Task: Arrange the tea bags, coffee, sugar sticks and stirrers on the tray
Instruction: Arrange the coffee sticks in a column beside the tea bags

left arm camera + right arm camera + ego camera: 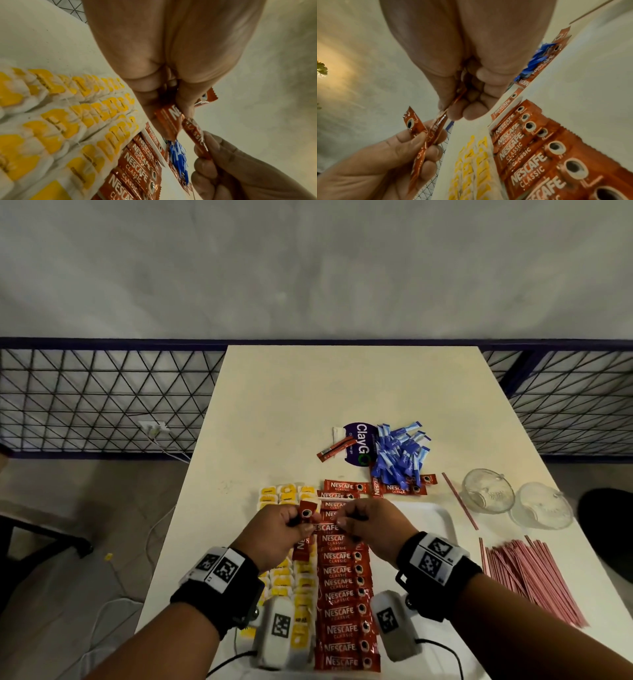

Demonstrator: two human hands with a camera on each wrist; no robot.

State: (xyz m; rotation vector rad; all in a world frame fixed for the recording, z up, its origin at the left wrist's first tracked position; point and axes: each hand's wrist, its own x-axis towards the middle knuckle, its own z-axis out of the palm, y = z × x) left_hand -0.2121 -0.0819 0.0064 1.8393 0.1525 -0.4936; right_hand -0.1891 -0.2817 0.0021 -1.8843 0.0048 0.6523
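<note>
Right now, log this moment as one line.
left hand: grips coffee sticks | right hand: pinches one stick | above tray | sugar, stirrers unplaced

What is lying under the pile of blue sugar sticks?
Under the sugar sticks lie a purple ClayGo packet and red coffee sticks, each only partly visible. Whatever else the pile covers cannot be seen.

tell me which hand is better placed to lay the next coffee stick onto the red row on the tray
Right, probably. The right hand pinches one coffee stick directly over the red row. The left hand grips a second stick and hovers over the tea bags beside the row.
</note>
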